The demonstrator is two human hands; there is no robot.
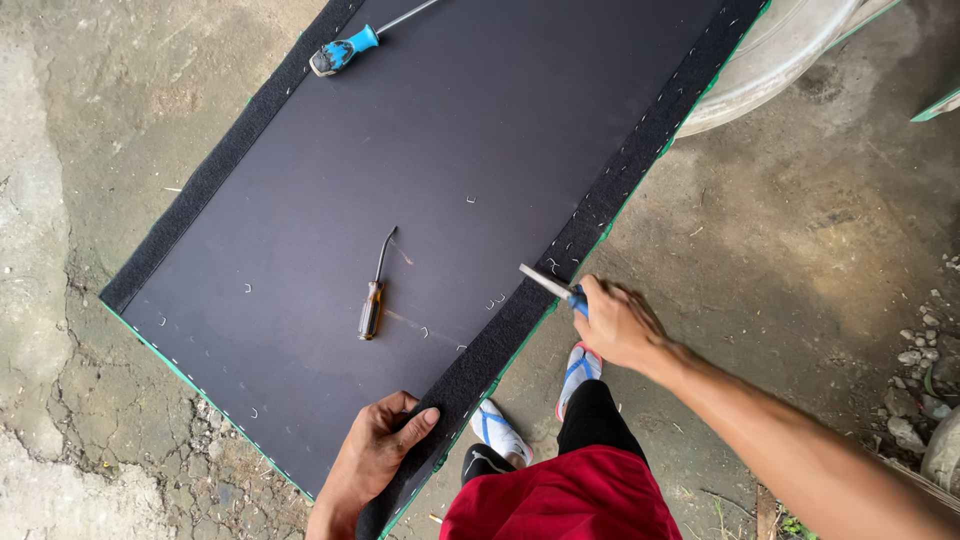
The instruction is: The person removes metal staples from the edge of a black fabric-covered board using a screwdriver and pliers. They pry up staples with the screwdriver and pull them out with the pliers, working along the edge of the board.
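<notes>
The large flat black board (440,190), edged with a strip of black carpet-like fabric (590,225) stapled along its rim, lies tilted over the cracked concrete floor (60,300). The left hand (378,450) is clenched on the near corner of the board, thumb on top of the fabric edge, bracing it. The right hand (618,322) is closed around a blue-handled tool (556,288), its flat metal tip resting at the fabric border where a row of staples shows.

To work this edge well, I judge the tip should slide flat under each staple crown and lever gently, so the fabric is not torn and the board face not gouged. The bracing hand is best kept behind the blade's line, not ahead of it, in case the tip slips.

A bent-shaft screwdriver with an amber handle (374,295) lies mid-board among loose staples, and a blue-handled screwdriver (345,48) rests near the far edge
</notes>
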